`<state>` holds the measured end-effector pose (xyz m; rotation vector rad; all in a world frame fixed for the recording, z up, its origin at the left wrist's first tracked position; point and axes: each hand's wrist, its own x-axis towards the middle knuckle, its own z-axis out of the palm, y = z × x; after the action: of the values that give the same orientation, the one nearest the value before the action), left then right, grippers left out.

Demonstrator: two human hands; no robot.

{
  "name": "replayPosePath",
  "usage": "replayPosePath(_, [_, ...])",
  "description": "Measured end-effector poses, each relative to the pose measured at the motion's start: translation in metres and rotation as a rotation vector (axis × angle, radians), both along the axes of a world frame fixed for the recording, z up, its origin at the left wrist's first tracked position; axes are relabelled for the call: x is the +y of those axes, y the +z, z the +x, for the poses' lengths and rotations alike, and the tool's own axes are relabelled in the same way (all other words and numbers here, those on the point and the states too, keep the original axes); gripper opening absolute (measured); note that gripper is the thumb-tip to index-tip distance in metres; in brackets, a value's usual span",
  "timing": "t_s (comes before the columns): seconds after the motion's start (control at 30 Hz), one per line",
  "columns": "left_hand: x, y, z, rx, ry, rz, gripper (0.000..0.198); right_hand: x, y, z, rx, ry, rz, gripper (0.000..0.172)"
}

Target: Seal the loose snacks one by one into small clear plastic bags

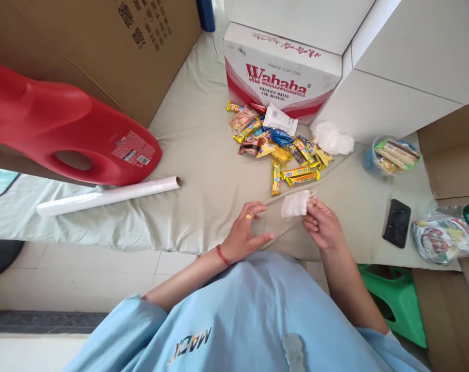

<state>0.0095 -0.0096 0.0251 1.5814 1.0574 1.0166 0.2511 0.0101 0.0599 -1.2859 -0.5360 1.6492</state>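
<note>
In the head view my right hand pinches one edge of a small crumpled white bundle, which looks like thin plastic. My left hand, with a ring and a red wrist cord, is held to the left of it. Its fingers and thumb are apart and nothing is in them. Just beyond the bundle lies a loose pile of wrapped snacks. The yellow snack bars at its near edge are closest to my hands. Another crumpled white plastic bundle rests to the right of the pile.
A Wahaha water carton stands behind the snacks. Leftward are a red jug and a white plastic-wrapped roll. On the right are a clear tub, a black phone and a bagged bundle. A green stool stands below the edge.
</note>
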Motion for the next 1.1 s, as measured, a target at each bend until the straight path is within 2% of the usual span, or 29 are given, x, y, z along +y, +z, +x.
replayPosePath(0.03, [0.006,-0.001,0.009,-0.005,0.018,0.058,0.066,-0.008,-0.004,-0.010,0.021,0.016,-0.032,0.038])
replayPosePath(0.1, [0.017,-0.003,0.024,-0.021,-0.018,0.065,0.045,-0.017,-0.010,-0.021,0.042,0.057,-0.073,0.039])
replayPosePath(0.17, [0.025,-0.006,0.029,-0.073,-0.056,-0.069,0.029,-0.018,-0.013,-0.017,0.027,0.068,-0.076,0.040])
replayPosePath(0.23, [0.030,-0.011,0.027,-0.169,-0.038,-0.268,0.035,-0.015,-0.016,-0.004,-0.043,0.070,-0.051,0.040])
replayPosePath(0.3, [0.031,-0.017,0.021,-0.272,0.042,-0.425,0.042,-0.012,-0.019,0.012,-0.201,0.144,0.004,0.040])
replayPosePath(0.4, [0.027,-0.023,0.012,-0.366,0.157,-0.559,0.048,-0.009,-0.025,0.025,-0.644,0.231,0.201,0.034])
replayPosePath(0.5, [0.021,-0.025,0.011,-0.393,0.239,-0.628,0.050,-0.013,-0.025,0.012,-0.961,0.246,0.491,0.022])
replayPosePath(0.57, [0.018,-0.024,0.013,-0.372,0.268,-0.633,0.050,-0.018,-0.024,-0.010,-0.979,0.346,0.654,0.018])
replayPosePath(0.63, [0.017,-0.023,0.016,-0.353,0.271,-0.625,0.050,-0.022,-0.024,-0.034,-0.958,0.436,0.763,0.024])
replayPosePath(0.7, [0.016,-0.022,0.018,-0.358,0.259,-0.624,0.052,-0.023,-0.027,-0.051,-0.940,0.437,0.807,0.023])
replayPosePath(0.77, [0.016,-0.021,0.018,-0.373,0.259,-0.629,0.053,-0.020,-0.031,-0.056,-0.890,0.381,0.781,0.012])
replayPosePath(0.83, [0.018,-0.020,0.014,-0.396,0.275,-0.635,0.055,-0.014,-0.033,-0.049,-0.768,0.319,0.669,0.014])
replayPosePath(1.0, [0.026,-0.019,-0.001,-0.466,0.268,-0.721,0.056,-0.007,-0.029,-0.015,-0.247,0.253,0.168,0.026])
replayPosePath(1.1, [0.027,-0.018,-0.009,-0.469,0.275,-0.692,0.051,-0.009,-0.027,-0.009,-0.026,0.201,-0.016,0.030])
